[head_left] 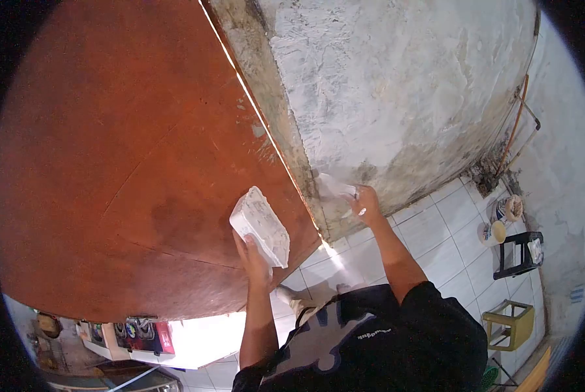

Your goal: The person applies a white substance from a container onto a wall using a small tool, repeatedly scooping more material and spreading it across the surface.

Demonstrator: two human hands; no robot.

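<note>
My left hand point(254, 260) is wrapped round the lower side of a white rectangular tub point(260, 223), held tilted in front of the red-brown panel point(122, 144). Pale, paste-like residue coats the tub's inside. In my right hand point(367, 204) is a putty knife point(335, 185), its pale blade smeared by motion. That blade lies at the lower edge of the patchy grey-white wall point(397, 91), close to its corner. White paste marks show on the right-hand fingers.
A thin bright gap point(240, 77) runs between panel and wall. To the right, a cream bucket point(492, 233), a black stool point(518, 255) and a yellow stool point(509, 325) stand on white floor tiles point(430, 235). Pipes point(516, 130) run along the far-right corner.
</note>
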